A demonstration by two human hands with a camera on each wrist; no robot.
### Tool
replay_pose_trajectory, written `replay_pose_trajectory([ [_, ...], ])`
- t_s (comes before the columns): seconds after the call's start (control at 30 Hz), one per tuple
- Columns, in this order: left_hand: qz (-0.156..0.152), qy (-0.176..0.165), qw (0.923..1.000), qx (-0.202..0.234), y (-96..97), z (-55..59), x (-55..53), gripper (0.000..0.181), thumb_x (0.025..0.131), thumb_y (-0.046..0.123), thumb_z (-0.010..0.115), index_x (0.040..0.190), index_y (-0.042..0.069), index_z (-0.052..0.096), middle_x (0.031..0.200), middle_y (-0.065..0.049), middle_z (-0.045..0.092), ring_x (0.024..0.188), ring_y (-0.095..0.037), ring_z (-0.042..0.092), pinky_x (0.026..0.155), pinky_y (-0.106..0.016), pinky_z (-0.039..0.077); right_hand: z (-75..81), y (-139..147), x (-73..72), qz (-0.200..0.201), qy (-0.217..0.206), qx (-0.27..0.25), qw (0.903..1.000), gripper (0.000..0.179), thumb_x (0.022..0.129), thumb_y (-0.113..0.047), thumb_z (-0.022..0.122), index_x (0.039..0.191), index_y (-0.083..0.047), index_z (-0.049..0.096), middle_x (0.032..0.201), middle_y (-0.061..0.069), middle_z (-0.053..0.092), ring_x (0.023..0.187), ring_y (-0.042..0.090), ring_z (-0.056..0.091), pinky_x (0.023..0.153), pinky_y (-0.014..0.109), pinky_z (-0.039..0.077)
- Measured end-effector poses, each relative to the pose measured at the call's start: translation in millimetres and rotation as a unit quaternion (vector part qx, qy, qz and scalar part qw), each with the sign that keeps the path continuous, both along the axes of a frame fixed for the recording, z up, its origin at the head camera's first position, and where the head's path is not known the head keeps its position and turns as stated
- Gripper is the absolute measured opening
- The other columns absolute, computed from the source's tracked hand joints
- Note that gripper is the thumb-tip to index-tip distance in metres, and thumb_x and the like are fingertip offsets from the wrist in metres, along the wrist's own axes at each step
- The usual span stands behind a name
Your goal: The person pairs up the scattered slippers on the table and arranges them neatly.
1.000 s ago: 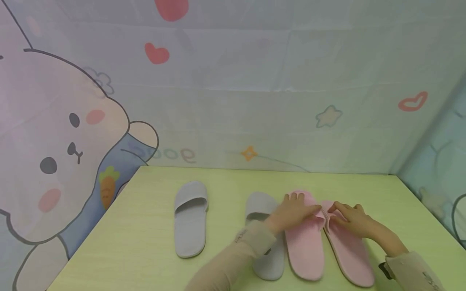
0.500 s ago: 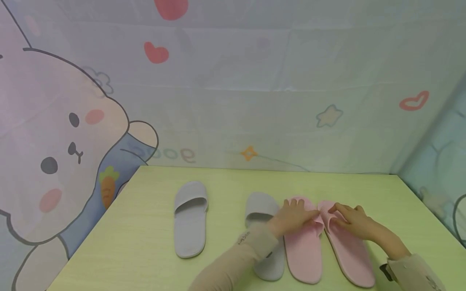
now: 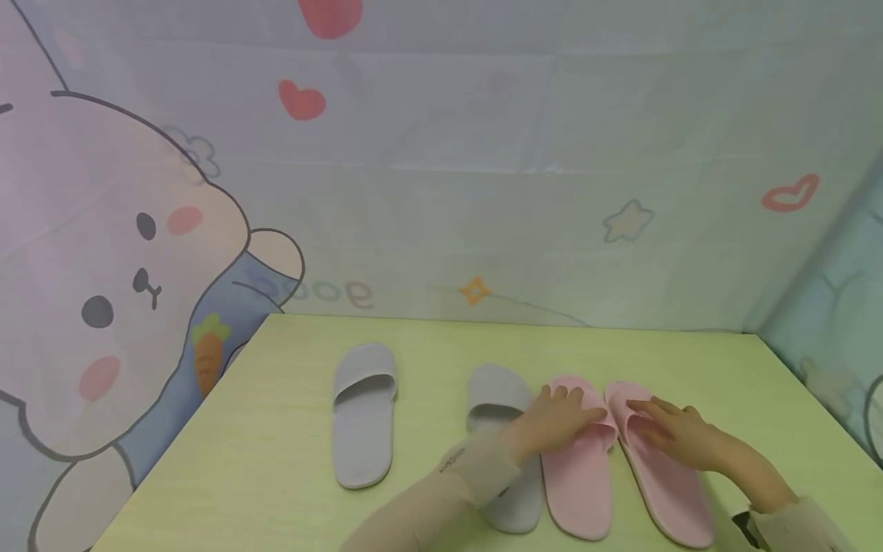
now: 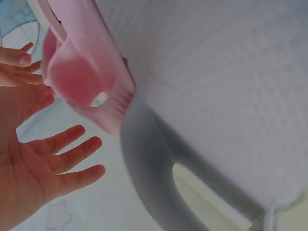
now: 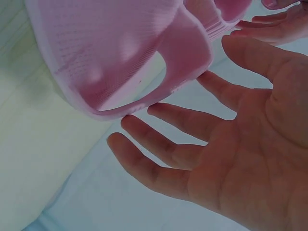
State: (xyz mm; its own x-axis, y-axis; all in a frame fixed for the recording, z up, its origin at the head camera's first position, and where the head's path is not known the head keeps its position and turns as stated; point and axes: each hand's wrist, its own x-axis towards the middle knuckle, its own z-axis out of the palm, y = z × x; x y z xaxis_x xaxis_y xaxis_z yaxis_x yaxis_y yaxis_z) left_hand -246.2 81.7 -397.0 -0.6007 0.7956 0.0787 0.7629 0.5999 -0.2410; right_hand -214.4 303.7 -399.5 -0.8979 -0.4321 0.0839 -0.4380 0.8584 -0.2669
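Observation:
Two pink slippers lie side by side on the right of the table, their toes pointing away. Over the strap of the left pink slipper (image 3: pixel 581 494) is my left hand (image 3: pixel 555 422), its fingers spread in the left wrist view. My right hand (image 3: pixel 683 438) is over the strap of the right pink slipper (image 3: pixel 672 498); the right wrist view has its fingers (image 5: pixel 168 120) extended beside the strap, thumb apart. Just left of the pink pair, a grey slipper (image 3: pixel 498 387) is partly hidden by my left forearm. Another grey slipper (image 3: pixel 362 448) lies farther left.
The slippers lie on a pale yellow-green table (image 3: pixel 428 345). Behind it hangs a light cloth backdrop (image 3: pixel 441 192) with a cartoon animal and hearts. A dark cable-like loop (image 3: pixel 871 422) shows at the right edge.
The left pink slipper has slid slightly toward me, bringing its toe closer to level with the right one. My left hand's grip on its strap has loosened. The right hand has shifted slightly right.

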Motion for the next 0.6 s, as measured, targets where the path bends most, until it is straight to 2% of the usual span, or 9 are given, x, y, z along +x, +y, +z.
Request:
replay_pose_trajectory([
  [0.07,-0.013,0.009,0.9999,0.0,-3.6,1.2,5.2,0.034,0.093,0.033,0.041,0.127,0.036,0.045,0.108,0.001,0.057,0.088,-0.013,0.052,0.076,-0.027,0.042,-0.5,1,3.2,0.001,-0.003,0.014,0.9999,0.039,0.087,-0.019,0.056,0.12,-0.003,0.045,0.119,0.035,0.048,0.104,0.053,0.047,0.078,0.064,0.035],
  [0.23,-0.029,0.021,0.9993,-0.008,-10.7,1.6,17.3,0.042,0.09,0.032,0.051,0.13,0.037,0.041,0.106,0.005,0.056,0.089,-0.01,0.052,0.076,-0.026,0.04,1.6,3,11.8,-0.002,-0.017,0.027,0.9995,0.046,0.085,-0.02,0.057,0.124,-0.001,0.042,0.121,0.041,0.04,0.096,0.057,0.047,0.075,0.062,0.038],
  [0.33,-0.031,0.027,0.9991,-0.006,-14.9,-0.4,22.3,0.044,0.09,0.033,0.049,0.133,0.035,0.037,0.107,0.005,0.054,0.093,-0.011,0.052,0.078,-0.027,0.042,1.1,3,16.7,0.002,-0.016,0.023,0.9996,0.047,0.086,-0.021,0.057,0.126,-0.004,0.04,0.122,0.042,0.039,0.098,0.059,0.045,0.076,0.063,0.037],
  [0.47,-0.036,0.031,0.9989,0.003,-20.5,-4.2,26.9,0.036,0.091,0.032,0.046,0.127,0.028,0.043,0.11,0.003,0.053,0.096,-0.011,0.052,0.082,-0.03,0.045,-2.6,3,23.3,0.01,-0.007,0.008,0.9999,0.052,0.085,-0.019,0.059,0.131,-0.011,0.036,0.124,0.042,0.037,0.107,0.058,0.041,0.081,0.063,0.035],
  [0.6,-0.029,0.019,0.9994,-0.004,-24.8,-8.4,30.1,0.034,0.092,0.033,0.044,0.126,0.024,0.045,0.126,0.001,0.048,0.109,-0.013,0.05,0.087,-0.034,0.045,-8.1,2,28.4,0.006,-0.008,-0.012,0.9999,0.062,0.084,-0.018,0.06,0.138,-0.018,0.029,0.129,0.042,0.031,0.115,0.058,0.034,0.089,0.065,0.028],
])
